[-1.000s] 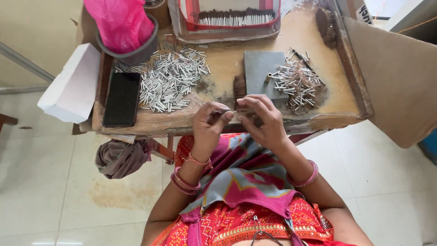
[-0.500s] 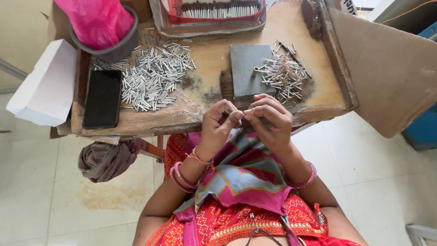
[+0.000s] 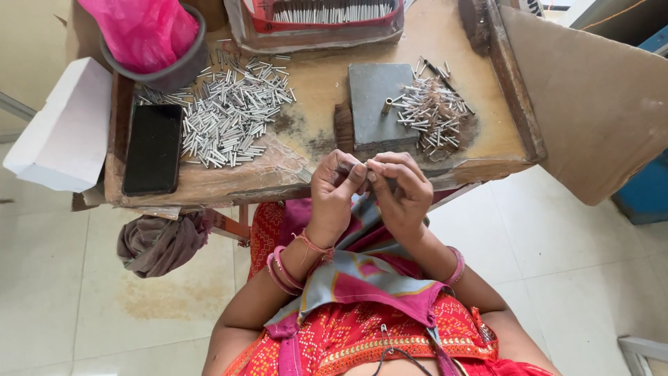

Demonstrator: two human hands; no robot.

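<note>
My left hand (image 3: 335, 188) and my right hand (image 3: 398, 191) meet fingertip to fingertip just in front of the near edge of a worn wooden table (image 3: 313, 90). Between the pinched fingers sits a small thin metal piece (image 3: 363, 166), mostly hidden. Directly beyond my hands lies a grey stone block (image 3: 379, 101) with one short metal tube standing near its right edge. To its right is a small heap of silvery metal tubes (image 3: 433, 111). A far larger heap of the same tubes (image 3: 226, 115) spreads over the left half of the table.
A black phone (image 3: 153, 147) lies at the table's left end beside a white box (image 3: 62, 125). A grey tub with a pink bag (image 3: 149, 35) stands at the back left, a tray of rods (image 3: 323, 14) at the back. A brown cloth (image 3: 163, 240) hangs below; a brown board (image 3: 591, 97) leans on the right.
My hands stay together with fingers pinched, working the small piece; the view has shifted slightly, so the table sits higher and nearer in frame. Nothing on the table has moved.
</note>
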